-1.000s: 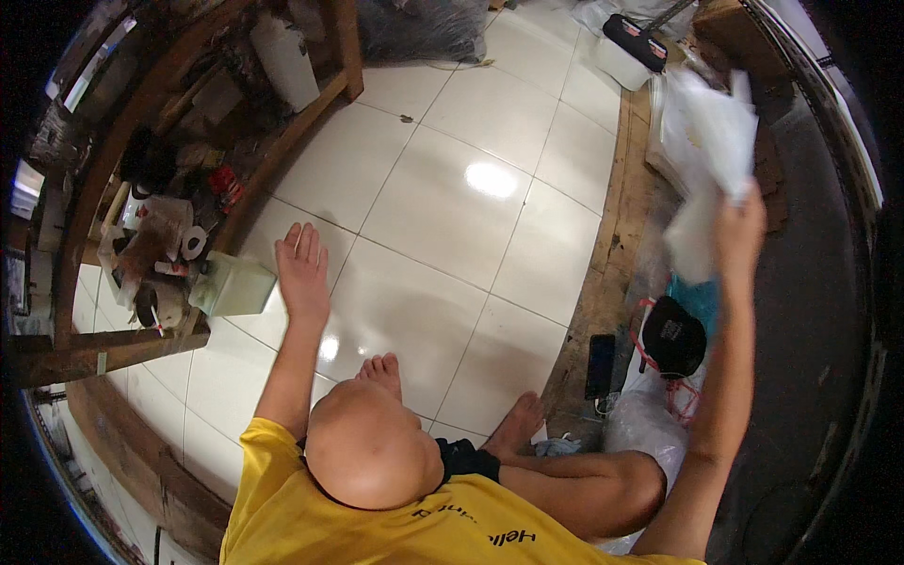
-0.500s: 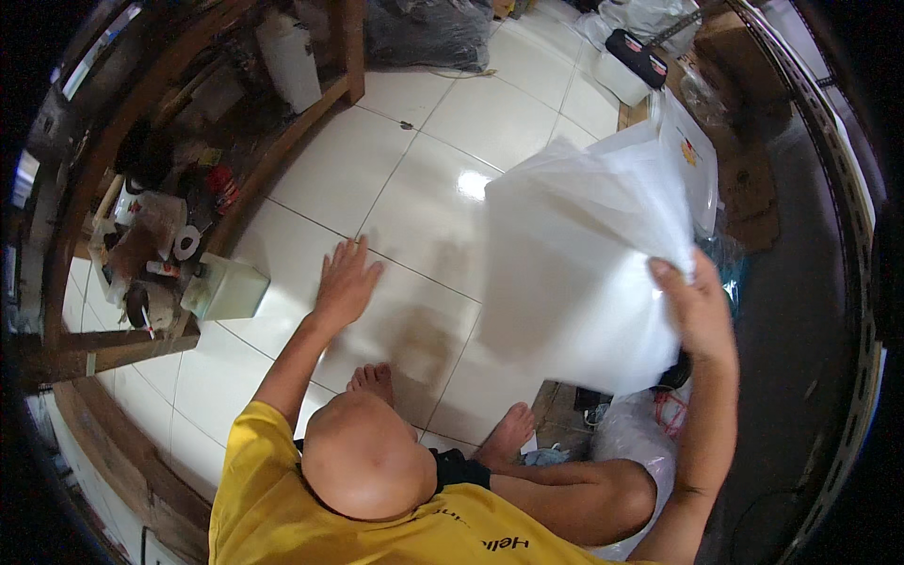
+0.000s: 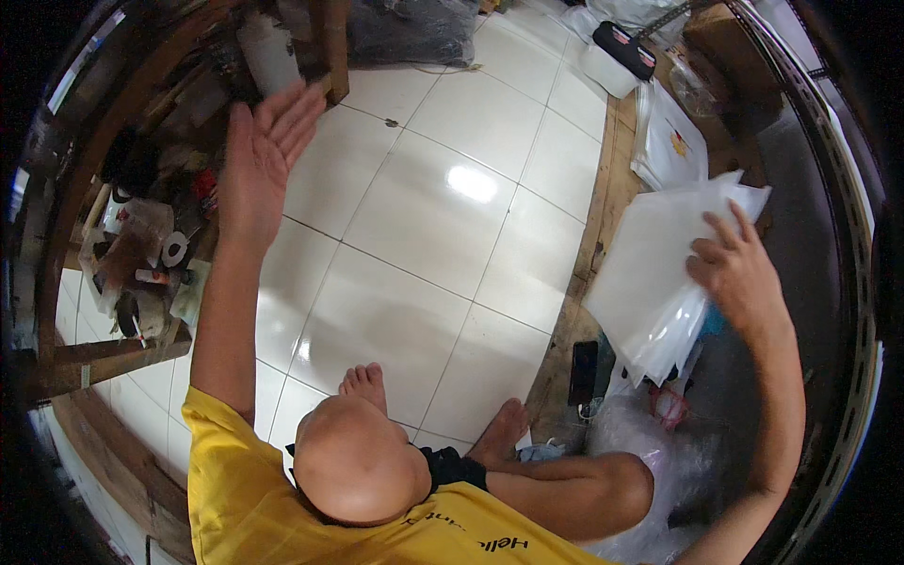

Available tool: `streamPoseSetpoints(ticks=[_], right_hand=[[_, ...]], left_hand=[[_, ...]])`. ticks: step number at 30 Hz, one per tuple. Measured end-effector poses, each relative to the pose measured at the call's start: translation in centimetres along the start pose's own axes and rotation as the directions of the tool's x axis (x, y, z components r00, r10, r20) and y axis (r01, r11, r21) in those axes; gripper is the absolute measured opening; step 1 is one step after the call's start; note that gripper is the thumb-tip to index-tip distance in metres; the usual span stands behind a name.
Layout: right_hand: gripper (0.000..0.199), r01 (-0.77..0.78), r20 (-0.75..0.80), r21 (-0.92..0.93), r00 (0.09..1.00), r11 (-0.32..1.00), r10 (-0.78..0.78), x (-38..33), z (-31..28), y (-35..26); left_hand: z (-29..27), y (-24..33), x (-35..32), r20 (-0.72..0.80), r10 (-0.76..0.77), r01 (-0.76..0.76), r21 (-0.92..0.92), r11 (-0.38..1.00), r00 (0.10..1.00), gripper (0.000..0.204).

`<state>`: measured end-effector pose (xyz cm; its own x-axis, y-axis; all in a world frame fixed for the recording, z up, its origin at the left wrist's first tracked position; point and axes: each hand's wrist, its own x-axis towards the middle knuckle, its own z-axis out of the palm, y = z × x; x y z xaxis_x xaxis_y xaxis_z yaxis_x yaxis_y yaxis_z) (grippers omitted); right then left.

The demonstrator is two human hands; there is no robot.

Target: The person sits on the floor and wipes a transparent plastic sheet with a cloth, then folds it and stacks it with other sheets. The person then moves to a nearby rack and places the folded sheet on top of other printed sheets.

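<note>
My left hand (image 3: 268,151) is raised at the left, its fingers stretched out, holding nothing. A stack of thin, cloudy white plastic sheets or bags (image 3: 650,254) lies slanted at the right. On the stack's right part rests my right hand (image 3: 734,268), with fingers spread and slightly bent over the top. What supports the stack from below is mostly hidden. Just beyond it lie more white plastic bags (image 3: 670,141) bearing a small coloured print.
A wooden board (image 3: 603,217) runs along the right side, with a black phone (image 3: 583,372) on it. Nearby sits crumpled clear plastic (image 3: 626,443). White tiles (image 3: 405,273) cover the floor. A cluttered wooden shelf (image 3: 122,358) stands left; a black-topped white container (image 3: 617,61) is far right.
My right hand has carried the white plastic stack rightward, off the floor area, and its fingers have loosened. My left hand has risen up and to the left.
</note>
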<state>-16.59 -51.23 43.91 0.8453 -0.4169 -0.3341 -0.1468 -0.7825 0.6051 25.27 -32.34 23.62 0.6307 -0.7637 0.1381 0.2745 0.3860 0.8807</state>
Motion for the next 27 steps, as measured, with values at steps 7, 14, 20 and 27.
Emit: streamPoseSetpoints(ticks=[7, 14, 20, 27], right_hand=[[0.017, 0.393, -0.718, 0.094, 0.663, 0.915, -0.211, 10.0, -5.8, -8.8], [0.034, 0.053, -0.691, 0.396, 0.674, 0.917, 0.259, 5.8, -6.0, -0.3], [0.024, 0.102, -0.530, 0.279, 0.846, 0.955, 0.065, 1.7, -4.8, 0.5], [0.016, 0.147, -0.410, 0.100, 0.907, 0.984, -0.094, 4.5, -5.1, -4.4]], left_hand=[[7.2, -8.9, -3.7, 0.412, 0.037, -0.156, 0.259, 0.953, 0.911, 0.067], [0.2, -12.1, -13.0, 0.482, -0.736, -0.049, 0.850, 0.525, 0.475, 0.060], [3.4, -1.5, -1.8, 0.302, 0.018, -0.117, 0.313, 0.942, 0.953, 0.056], [7.4, 2.8, 0.5, 0.144, 0.191, -0.120, -0.401, 0.908, 0.971, 0.065]])
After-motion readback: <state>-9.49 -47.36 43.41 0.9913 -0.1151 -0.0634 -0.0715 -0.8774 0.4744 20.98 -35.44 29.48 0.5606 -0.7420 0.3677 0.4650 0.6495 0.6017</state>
